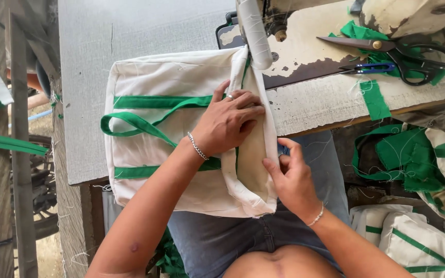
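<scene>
Your arms are bare all the way up, no sleeves anywhere. On your left hand there's a silver ring on one of the fingers, and just back from the fingers, at the wrist, a thin silver chain bracelet. Your right hand has no rings that I can make out, but behind the fingers at that wrist you've got another slim silvery bracelet. Lower down you're wearing blue-grey jeans, and your midriff is uncovered above the waistband.
</scene>
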